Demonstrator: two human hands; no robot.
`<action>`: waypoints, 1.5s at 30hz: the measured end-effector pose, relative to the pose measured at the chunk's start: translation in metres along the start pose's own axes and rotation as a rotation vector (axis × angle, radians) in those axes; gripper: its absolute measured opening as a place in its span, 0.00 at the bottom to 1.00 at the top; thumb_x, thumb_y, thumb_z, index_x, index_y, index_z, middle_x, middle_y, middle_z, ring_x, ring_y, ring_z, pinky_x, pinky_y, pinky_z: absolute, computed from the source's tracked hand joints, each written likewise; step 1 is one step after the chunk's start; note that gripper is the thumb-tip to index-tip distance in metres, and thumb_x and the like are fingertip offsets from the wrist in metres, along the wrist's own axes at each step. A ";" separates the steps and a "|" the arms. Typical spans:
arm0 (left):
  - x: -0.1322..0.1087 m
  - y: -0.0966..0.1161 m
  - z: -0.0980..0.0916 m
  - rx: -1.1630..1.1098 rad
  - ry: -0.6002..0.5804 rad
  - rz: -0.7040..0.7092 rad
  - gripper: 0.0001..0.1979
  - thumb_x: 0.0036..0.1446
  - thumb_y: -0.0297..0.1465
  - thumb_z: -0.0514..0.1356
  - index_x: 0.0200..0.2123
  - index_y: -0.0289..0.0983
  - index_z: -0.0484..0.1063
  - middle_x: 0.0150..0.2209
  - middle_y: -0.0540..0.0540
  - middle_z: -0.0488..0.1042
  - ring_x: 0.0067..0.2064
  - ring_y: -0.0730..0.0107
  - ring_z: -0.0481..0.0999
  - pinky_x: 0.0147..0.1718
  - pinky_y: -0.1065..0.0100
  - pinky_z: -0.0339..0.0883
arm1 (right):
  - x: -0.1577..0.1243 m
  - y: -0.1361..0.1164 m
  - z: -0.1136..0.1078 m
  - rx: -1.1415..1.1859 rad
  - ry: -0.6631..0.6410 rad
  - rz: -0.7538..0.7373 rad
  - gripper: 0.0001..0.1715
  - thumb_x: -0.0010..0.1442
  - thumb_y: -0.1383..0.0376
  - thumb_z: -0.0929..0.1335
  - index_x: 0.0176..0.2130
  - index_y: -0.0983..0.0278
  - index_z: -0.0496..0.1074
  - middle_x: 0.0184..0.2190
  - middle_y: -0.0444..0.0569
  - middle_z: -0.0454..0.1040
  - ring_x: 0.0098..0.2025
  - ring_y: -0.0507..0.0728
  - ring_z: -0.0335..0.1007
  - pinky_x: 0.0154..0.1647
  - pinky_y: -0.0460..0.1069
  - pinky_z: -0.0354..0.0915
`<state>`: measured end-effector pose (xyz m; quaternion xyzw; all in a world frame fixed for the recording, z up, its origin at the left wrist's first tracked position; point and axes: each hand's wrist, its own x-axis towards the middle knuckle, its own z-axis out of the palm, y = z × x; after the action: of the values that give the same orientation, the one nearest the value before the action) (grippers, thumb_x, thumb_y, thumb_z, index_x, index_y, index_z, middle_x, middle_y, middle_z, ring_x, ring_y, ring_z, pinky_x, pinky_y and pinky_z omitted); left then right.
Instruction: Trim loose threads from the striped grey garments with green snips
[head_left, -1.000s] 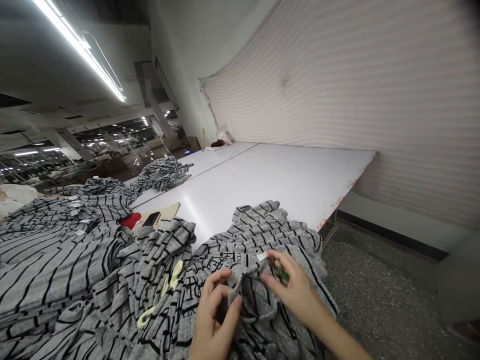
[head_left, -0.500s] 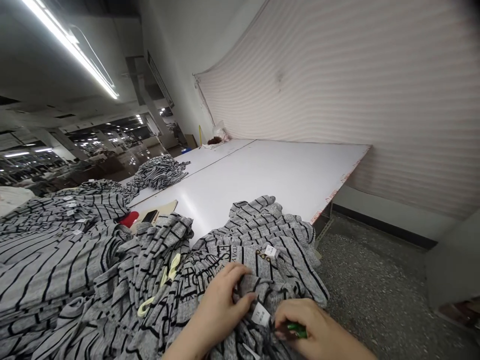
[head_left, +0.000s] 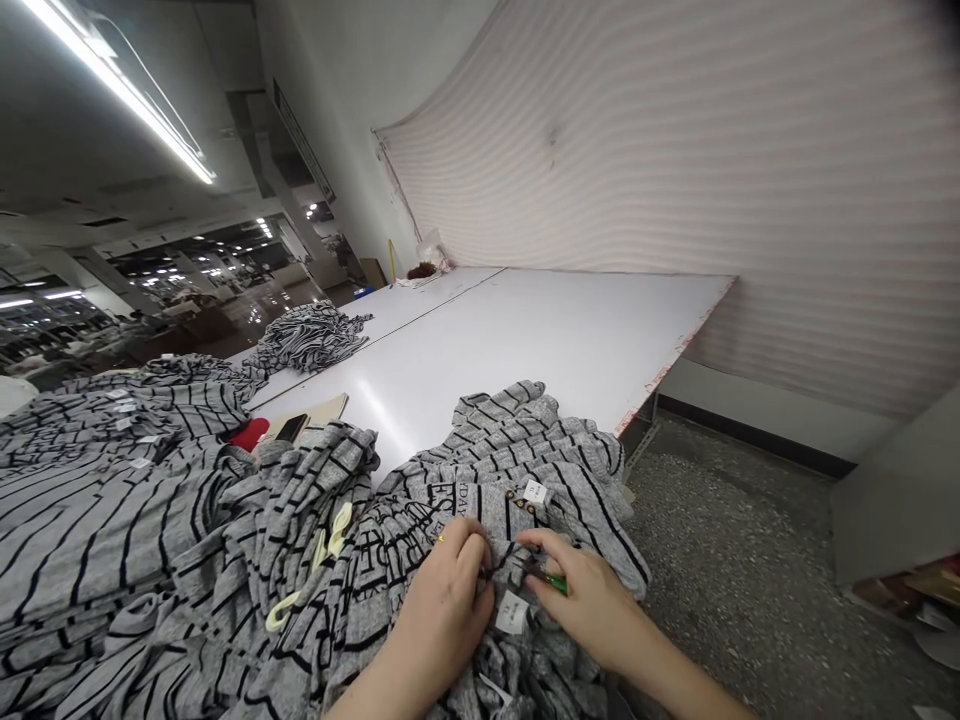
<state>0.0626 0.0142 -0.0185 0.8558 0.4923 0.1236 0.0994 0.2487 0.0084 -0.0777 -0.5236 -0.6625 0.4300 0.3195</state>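
Note:
My left hand (head_left: 446,610) pinches a fold of a grey garment with black stripes (head_left: 559,480) at its fingertips. My right hand (head_left: 585,600) holds small green-handled thread snips (head_left: 553,581) right beside that fold, its fingers almost meeting the left hand. Above the hands, a white tag (head_left: 535,491) and small metal buttons (head_left: 519,502) sit on the fabric. A second white tag (head_left: 512,612) lies just below them. The snips' blades are hidden among my fingers and the fabric.
A tall stack of striped garments (head_left: 112,520) with cream drawstrings (head_left: 322,560) lies to the left. Beyond it are a phone (head_left: 292,428), a red item (head_left: 250,433), and a striped bundle (head_left: 307,338) on the long white table (head_left: 487,340). A speckled floor (head_left: 735,570) lies right.
My right hand has moved up and left, bringing the snips against the fold near my left hand. The lower tag has shifted slightly, and the view has tilted a little.

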 end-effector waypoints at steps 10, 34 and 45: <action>0.013 -0.004 -0.017 -0.736 -0.211 -0.372 0.12 0.59 0.38 0.53 0.35 0.37 0.71 0.34 0.48 0.71 0.38 0.65 0.68 0.39 0.67 0.60 | 0.018 -0.015 -0.004 0.070 0.116 -0.085 0.08 0.62 0.60 0.63 0.36 0.61 0.67 0.28 0.44 0.69 0.30 0.53 0.65 0.28 0.45 0.58; -0.004 -0.007 -0.010 -0.637 0.097 -0.212 0.11 0.56 0.33 0.54 0.25 0.40 0.54 0.26 0.51 0.58 0.31 0.68 0.60 0.31 0.69 0.56 | 0.033 0.012 -0.017 -0.028 0.263 -0.028 0.16 0.61 0.55 0.63 0.44 0.62 0.69 0.31 0.46 0.70 0.30 0.54 0.66 0.30 0.47 0.61; 0.019 0.003 -0.006 -0.352 -0.248 -0.233 0.07 0.56 0.31 0.53 0.38 0.39 0.66 0.35 0.45 0.72 0.38 0.60 0.72 0.38 0.64 0.63 | 0.068 0.007 -0.028 0.026 0.361 -0.139 0.15 0.62 0.58 0.61 0.29 0.65 0.67 0.26 0.44 0.66 0.30 0.53 0.62 0.31 0.45 0.57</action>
<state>0.0726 0.0290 -0.0096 0.7715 0.5424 0.0892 0.3202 0.2595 0.0811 -0.0738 -0.5412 -0.6233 0.3146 0.4687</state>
